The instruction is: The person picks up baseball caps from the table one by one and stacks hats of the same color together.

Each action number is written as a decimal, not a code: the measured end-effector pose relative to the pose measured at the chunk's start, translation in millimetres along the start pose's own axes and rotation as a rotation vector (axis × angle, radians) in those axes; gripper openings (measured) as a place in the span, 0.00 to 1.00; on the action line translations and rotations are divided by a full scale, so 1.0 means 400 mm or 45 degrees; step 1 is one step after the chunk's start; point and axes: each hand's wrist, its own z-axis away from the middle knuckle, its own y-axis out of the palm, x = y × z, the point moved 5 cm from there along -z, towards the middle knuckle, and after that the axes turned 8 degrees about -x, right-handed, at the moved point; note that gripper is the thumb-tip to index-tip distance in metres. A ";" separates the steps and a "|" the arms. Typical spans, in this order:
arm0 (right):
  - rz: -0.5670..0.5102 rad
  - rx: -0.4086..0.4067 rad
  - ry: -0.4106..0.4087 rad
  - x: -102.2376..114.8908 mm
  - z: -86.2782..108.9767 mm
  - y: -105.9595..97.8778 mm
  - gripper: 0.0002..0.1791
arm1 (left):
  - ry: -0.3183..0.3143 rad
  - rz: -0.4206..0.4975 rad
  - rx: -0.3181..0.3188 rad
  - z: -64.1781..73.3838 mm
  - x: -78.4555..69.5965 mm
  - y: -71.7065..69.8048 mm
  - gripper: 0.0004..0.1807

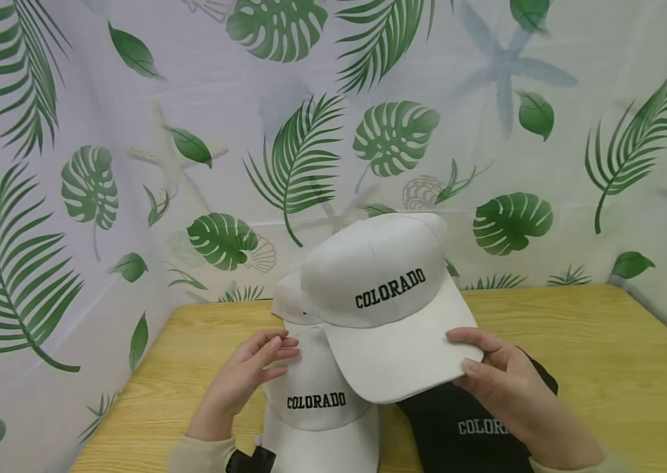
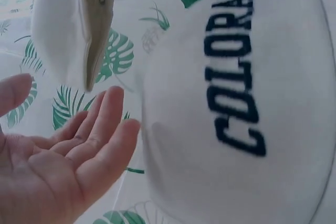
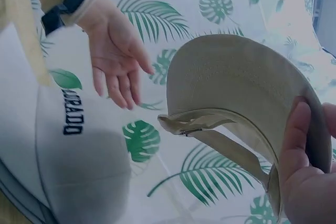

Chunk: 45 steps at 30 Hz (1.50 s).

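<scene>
My right hand (image 1: 511, 387) pinches the brim edge of a white baseball cap (image 1: 381, 269) lettered COLORADO, thumb below and fingers above. This cap is raised and tilted; its underside and back strap (image 3: 226, 150) show in the right wrist view. Below it on the table lies another white COLORADO cap (image 1: 310, 368), brim toward me. My left hand (image 1: 251, 368) is beside these caps, fingers extended and holding nothing; the left wrist view shows its open palm (image 2: 42, 182). Under my right hand lies a black COLORADO cap (image 1: 457, 433), partly hidden by the hand and raised cap.
A further white cap part (image 1: 292, 299) shows behind the raised cap. All rest on a yellow wood-grain table (image 1: 605, 368). A white cloth (image 1: 457, 177) printed with green leaves and starfish hangs behind and at the sides. A black strap device (image 1: 251, 460) is on my left wrist.
</scene>
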 end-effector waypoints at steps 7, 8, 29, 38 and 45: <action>0.015 0.016 0.098 -0.029 0.007 0.028 0.22 | -0.024 0.245 -0.004 0.000 -0.008 0.020 0.28; 0.010 0.019 0.105 -0.031 0.007 0.031 0.22 | -0.026 0.277 -0.005 0.000 -0.008 0.023 0.28; 0.185 -0.066 0.286 -0.057 0.002 0.057 0.34 | 0.153 0.745 0.060 0.020 -0.029 0.036 0.13; 0.194 -0.191 0.424 -0.086 -0.008 0.038 0.36 | 0.074 0.618 -0.062 0.021 0.000 0.009 0.12; 0.258 -0.050 0.609 -0.129 0.002 0.052 0.34 | -0.110 0.284 -0.230 0.023 0.049 -0.055 0.14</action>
